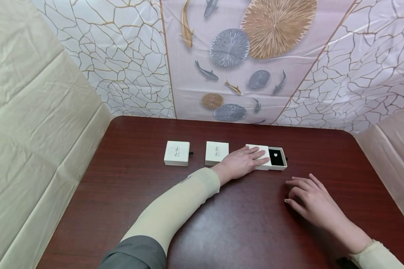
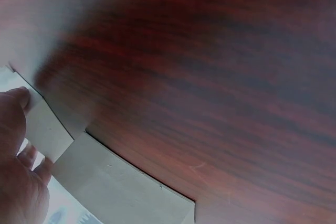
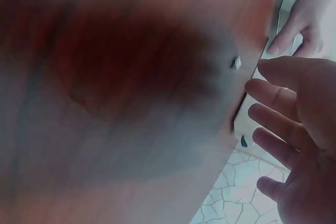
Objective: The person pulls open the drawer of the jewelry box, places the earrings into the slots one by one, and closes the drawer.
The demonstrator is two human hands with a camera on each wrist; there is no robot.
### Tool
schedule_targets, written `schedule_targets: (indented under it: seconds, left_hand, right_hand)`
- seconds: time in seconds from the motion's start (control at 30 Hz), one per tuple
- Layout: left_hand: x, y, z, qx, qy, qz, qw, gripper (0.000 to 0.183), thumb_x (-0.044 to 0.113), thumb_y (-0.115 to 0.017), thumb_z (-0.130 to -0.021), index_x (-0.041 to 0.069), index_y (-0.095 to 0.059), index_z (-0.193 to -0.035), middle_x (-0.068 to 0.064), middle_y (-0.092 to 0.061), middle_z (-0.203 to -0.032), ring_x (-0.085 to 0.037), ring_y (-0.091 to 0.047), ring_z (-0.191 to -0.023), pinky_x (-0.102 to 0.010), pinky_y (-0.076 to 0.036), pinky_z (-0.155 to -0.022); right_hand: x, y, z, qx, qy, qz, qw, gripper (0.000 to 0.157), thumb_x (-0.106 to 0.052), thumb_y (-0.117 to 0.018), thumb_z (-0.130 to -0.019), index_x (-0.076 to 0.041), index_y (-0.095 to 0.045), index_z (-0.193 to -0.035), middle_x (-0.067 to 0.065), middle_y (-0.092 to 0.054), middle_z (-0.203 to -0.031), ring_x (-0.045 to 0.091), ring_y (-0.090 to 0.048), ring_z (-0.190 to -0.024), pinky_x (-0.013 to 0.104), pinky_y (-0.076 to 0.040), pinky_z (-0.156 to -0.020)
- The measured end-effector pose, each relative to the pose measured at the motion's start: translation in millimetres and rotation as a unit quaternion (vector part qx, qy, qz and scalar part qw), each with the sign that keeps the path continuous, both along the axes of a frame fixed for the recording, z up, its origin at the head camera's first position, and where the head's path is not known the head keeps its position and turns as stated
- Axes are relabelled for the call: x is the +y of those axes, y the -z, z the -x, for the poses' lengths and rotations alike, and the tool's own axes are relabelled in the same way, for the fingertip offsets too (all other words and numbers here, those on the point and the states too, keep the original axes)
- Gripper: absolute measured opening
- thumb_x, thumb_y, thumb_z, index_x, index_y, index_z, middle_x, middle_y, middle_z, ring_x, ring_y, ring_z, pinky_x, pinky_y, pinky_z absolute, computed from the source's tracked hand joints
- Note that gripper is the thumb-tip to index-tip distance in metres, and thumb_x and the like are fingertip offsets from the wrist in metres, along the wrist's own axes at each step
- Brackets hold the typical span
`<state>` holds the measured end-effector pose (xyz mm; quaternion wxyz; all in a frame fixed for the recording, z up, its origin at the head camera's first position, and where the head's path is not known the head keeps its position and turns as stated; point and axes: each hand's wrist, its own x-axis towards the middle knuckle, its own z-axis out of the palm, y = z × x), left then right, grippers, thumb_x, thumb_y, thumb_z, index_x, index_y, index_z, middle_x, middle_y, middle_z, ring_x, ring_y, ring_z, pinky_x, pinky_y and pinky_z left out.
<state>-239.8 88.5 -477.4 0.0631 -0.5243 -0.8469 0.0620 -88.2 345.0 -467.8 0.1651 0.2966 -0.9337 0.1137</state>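
Observation:
My left hand (image 1: 240,162) lies over the sleeve of the right-hand white box (image 1: 252,147) and holds it, fingers spread across its top. In the left wrist view, fingertips (image 2: 20,97) touch the box's side. The drawer (image 1: 278,167) sticks out to the right and shows a black pad (image 1: 277,161) with a small light ornament (image 1: 275,154) on it. Right of the table's middle, my right hand (image 1: 314,203) has its fingers loosely bent and spread apart. Near its thumb tip is a tiny shiny piece (image 3: 237,63); whether the thumb touches it, I cannot tell.
Two more white boxes stand in a row to the left: one in the middle (image 1: 217,152), close to the left wrist, and one farther left (image 1: 177,152) with a dark pull tab (image 1: 191,153). Patterned cloth (image 1: 222,74) hangs behind the dark red table (image 1: 222,231).

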Motion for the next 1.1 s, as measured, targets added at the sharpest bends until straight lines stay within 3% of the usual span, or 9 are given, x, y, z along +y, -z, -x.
schedule_targets:
  seconds: [0.13,0.23,0.33,0.47,0.53,0.63,0.77,0.93,1.1]
  left_hand:
    - [-0.4,-1.5,0.0,-0.002,-0.001,0.003,1.0,0.052,0.029,-0.045,-0.117,0.032,-0.038,-0.168,0.0,-0.036,-0.173,-0.021,-0.032,-0.16,-0.041,-0.033,-0.128]
    - [-0.3,-1.5,0.2,-0.001,0.0,0.004,1.0,0.051,0.029,-0.044,-0.117,0.031,-0.038,-0.168,0.0,-0.036,-0.173,-0.021,-0.033,-0.16,-0.041,-0.033,-0.128]
    - [-0.1,-0.9,0.3,0.0,0.0,0.004,1.0,0.051,0.03,-0.043,-0.117,0.031,-0.037,-0.168,0.0,-0.036,-0.173,-0.021,-0.033,-0.16,-0.041,-0.033,-0.128]
    - [0.3,-0.7,0.4,0.004,0.001,0.002,1.0,0.051,0.03,-0.042,-0.117,0.032,-0.037,-0.168,0.0,-0.036,-0.173,-0.021,-0.033,-0.16,-0.041,-0.033,-0.128]
    - [0.4,-0.7,0.5,0.004,0.002,0.0,1.0,0.051,0.03,-0.043,-0.117,0.031,-0.038,-0.168,0.0,-0.037,-0.173,-0.021,-0.033,-0.16,-0.041,-0.034,-0.128]
    - [0.0,-1.1,0.2,0.003,0.002,-0.002,1.0,0.051,0.029,-0.044,-0.117,0.031,-0.038,-0.168,0.0,-0.037,-0.173,-0.021,-0.033,-0.16,-0.041,-0.034,-0.128]
    - [-0.2,-1.5,-0.2,0.0,0.002,0.0,1.0,0.052,0.029,-0.044,-0.117,0.031,-0.037,-0.168,0.0,-0.037,-0.173,-0.021,-0.033,-0.16,-0.041,-0.033,-0.128]
    - [-0.2,-0.4,-0.6,0.0,0.0,-0.001,1.0,0.051,0.03,-0.043,-0.117,0.032,-0.037,-0.168,0.0,-0.037,-0.173,-0.021,-0.033,-0.16,-0.041,-0.033,-0.128]
    - [-0.3,0.8,-1.1,-0.003,-0.002,-0.001,1.0,0.051,0.03,-0.042,-0.117,0.032,-0.037,-0.168,0.0,-0.036,-0.173,-0.02,-0.033,-0.16,-0.04,-0.032,-0.128]
  right_hand:
    - [-4.3,3.9,-2.3,0.021,-0.006,-0.006,1.0,0.052,-0.061,-0.046,-0.11,-0.023,-0.064,-0.078,0.013,-0.076,-0.114,0.039,-0.063,-0.119,0.038,-0.005,-0.134]
    - [-4.6,7.2,-2.1,0.035,-0.013,-0.011,0.999,0.062,-0.063,-0.033,-0.112,-0.021,-0.063,-0.077,0.013,-0.076,-0.112,0.039,-0.064,-0.116,0.036,-0.005,-0.134]
    - [-3.3,9.2,-0.9,0.038,-0.025,-0.011,0.999,0.044,-0.048,-0.053,-0.11,-0.02,-0.065,-0.079,0.012,-0.076,-0.111,0.04,-0.064,-0.116,0.036,-0.006,-0.134]
    - [-2.0,9.6,0.8,0.037,-0.032,-0.013,0.999,0.009,-0.018,-0.076,-0.083,-0.017,-0.067,-0.082,0.012,-0.076,-0.112,0.04,-0.065,-0.116,0.037,-0.007,-0.134]
    - [-2.3,9.0,1.3,0.038,-0.033,-0.014,0.999,0.013,-0.012,-0.078,-0.076,-0.017,-0.067,-0.083,0.012,-0.076,-0.112,0.04,-0.065,-0.115,0.036,-0.006,-0.134]
    - [-3.5,8.5,1.9,0.042,-0.037,-0.015,0.998,0.012,-0.012,-0.077,-0.076,-0.015,-0.068,-0.083,0.013,-0.075,-0.112,0.04,-0.065,-0.115,0.036,-0.006,-0.134]
    - [-6.4,8.4,2.3,0.049,-0.046,-0.017,0.998,0.003,-0.016,-0.071,-0.083,-0.014,-0.069,-0.083,0.014,-0.075,-0.111,0.041,-0.064,-0.115,0.037,-0.006,-0.134]
    - [-9.7,8.5,2.8,0.055,-0.055,-0.018,0.997,0.017,-0.024,-0.063,-0.093,-0.012,-0.069,-0.083,0.014,-0.075,-0.11,0.041,-0.065,-0.114,0.038,-0.007,-0.134]
    - [-11.1,8.5,3.8,0.049,-0.054,-0.018,0.997,0.007,-0.012,-0.075,-0.079,-0.013,-0.069,-0.082,0.014,-0.075,-0.111,0.04,-0.065,-0.115,0.036,-0.007,-0.134]
